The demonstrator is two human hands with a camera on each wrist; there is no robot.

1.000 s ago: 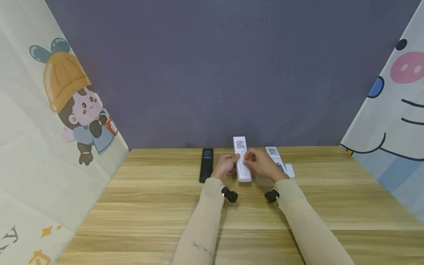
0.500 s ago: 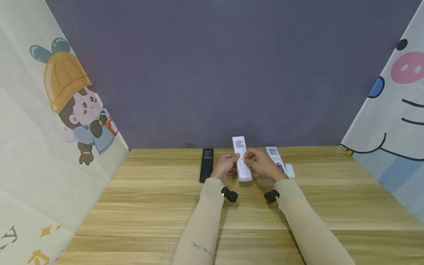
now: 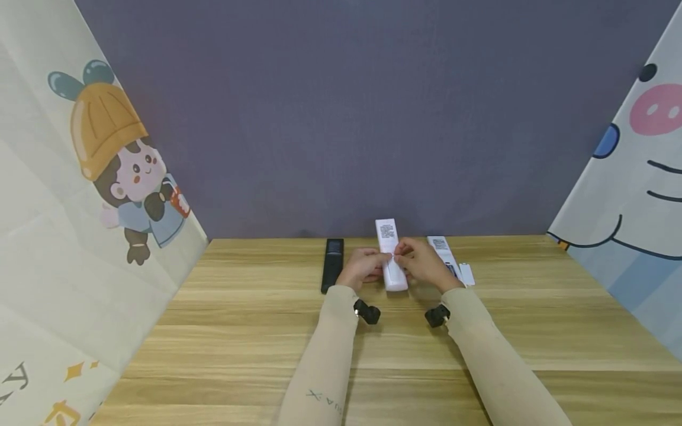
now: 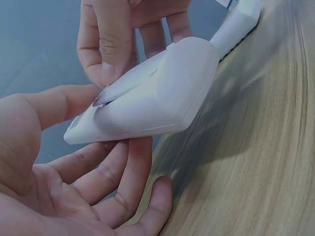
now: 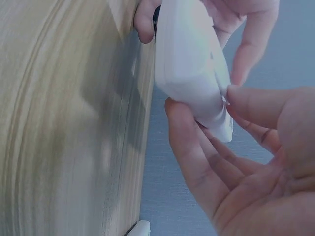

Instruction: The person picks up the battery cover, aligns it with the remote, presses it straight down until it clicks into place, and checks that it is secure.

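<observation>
right of black remote, white remote hung above wooden table, labelled back up, dark gap under one end of its battery cover. left hand gripped white remote, thumb on top, fingers beneath. right hand pinched it from opposite side, thumb at cover. farther right of black remote, second remote lay on table, small white cover just beside it.

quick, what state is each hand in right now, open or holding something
Left hand: closed, holding a white remote control.
Right hand: closed on the same remote, thumb at its battery cover.
</observation>
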